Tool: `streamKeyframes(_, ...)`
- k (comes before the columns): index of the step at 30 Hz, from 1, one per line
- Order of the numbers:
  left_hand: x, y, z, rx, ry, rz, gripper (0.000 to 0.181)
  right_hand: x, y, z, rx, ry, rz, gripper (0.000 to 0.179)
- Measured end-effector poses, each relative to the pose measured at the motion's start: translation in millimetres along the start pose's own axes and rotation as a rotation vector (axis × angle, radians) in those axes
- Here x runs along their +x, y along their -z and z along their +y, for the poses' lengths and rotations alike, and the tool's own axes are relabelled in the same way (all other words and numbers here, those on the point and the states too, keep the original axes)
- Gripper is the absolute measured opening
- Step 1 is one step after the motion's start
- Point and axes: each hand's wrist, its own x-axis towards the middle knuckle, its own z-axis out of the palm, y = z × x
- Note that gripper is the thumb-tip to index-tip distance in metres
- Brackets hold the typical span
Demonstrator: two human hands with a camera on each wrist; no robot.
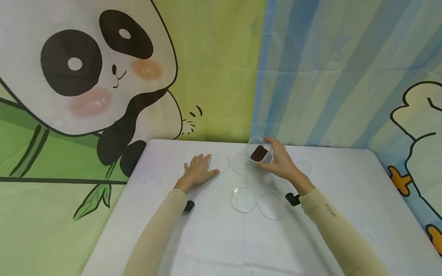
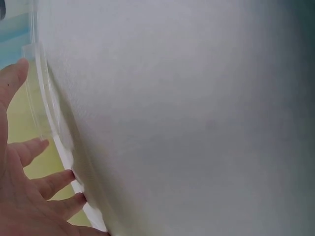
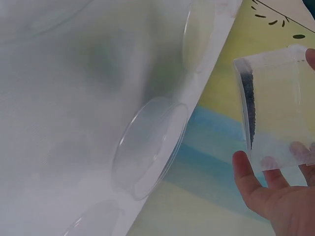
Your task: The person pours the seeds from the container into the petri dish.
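Note:
My right hand (image 1: 281, 161) grips a clear plastic tub (image 3: 275, 113) by its side, above the far part of the table. The tub is tilted to the left, and dark brown grainy stuff (image 1: 259, 153) lies against its lower wall. Left of it, my left hand (image 1: 197, 170) rests with spread fingers beside a clear shallow round dish (image 1: 221, 163). Its thumb and forefinger tips are right at that dish's rim, seen also in the left wrist view. A second round dish (image 1: 241, 165) lies between the first one and the tub.
Two more clear round dishes, one on the left (image 1: 244, 199) and one on the right (image 1: 272, 205), lie nearer on the white table (image 1: 214, 245). A printed panda curtain (image 1: 214, 69) hangs behind the far edge. Each wrist carries a small black camera (image 1: 292, 199).

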Motion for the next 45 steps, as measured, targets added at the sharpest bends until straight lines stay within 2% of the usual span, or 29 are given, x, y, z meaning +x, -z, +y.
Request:
streamKeyframes(8,-0.8,0.4,1.8,0.003,0.023,-0.005,0.087,21.8,-18,-13,-0.059,0.065,-0.039,0.095)
streamKeyframes(18,1.5,-0.4,1.0,0.008,0.036,-0.021,0.088,36.6,-37,-27,-0.173,0.098,-0.127,0.094)
streamKeyframes(30,2.0,-2.0,-1.0,0.012,0.011,0.001,0.087,45.9,-51,-41,-0.355,0.128,-0.196,0.094)
streamKeyframes(45,1.1,-0.9,-1.8,0.004,0.004,-0.001,0.089,51.7,-62,-43,-0.517,0.207,-0.199,0.097)
